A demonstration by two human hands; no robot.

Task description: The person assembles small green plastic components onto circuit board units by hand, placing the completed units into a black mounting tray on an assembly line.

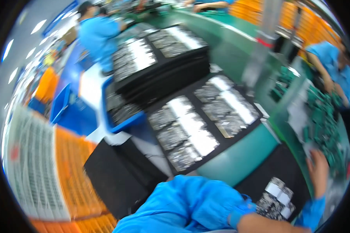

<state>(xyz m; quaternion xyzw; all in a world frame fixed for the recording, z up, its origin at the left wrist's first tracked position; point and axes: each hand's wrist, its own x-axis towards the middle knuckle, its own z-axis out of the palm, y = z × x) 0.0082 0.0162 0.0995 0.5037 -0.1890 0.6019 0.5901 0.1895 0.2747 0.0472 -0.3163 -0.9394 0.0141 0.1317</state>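
At the right, my right hand [319, 171] reaches up past the edge of a black mat [256, 180], beside a heap of green circuit boards [324, 124]. Its fingers look stretched and apart, with nothing visible in them, though motion blurs the tips. My left forearm [266, 224] crosses the lower edge toward the right; the left hand itself is out of the picture. Near that forearm, a panel of circuit boards [276, 199] with pale shiny patches lies on the black mat.
Ahead, a black tray [186, 163] holds several circuit-board panels, with a taller tray stack [167, 77] behind it. Left are blue bins [122, 126], a black folded sheet [112, 174] and orange and white racks [72, 167]. A metal post [260, 50] stands right. Co-workers [97, 35] in blue sit nearby.
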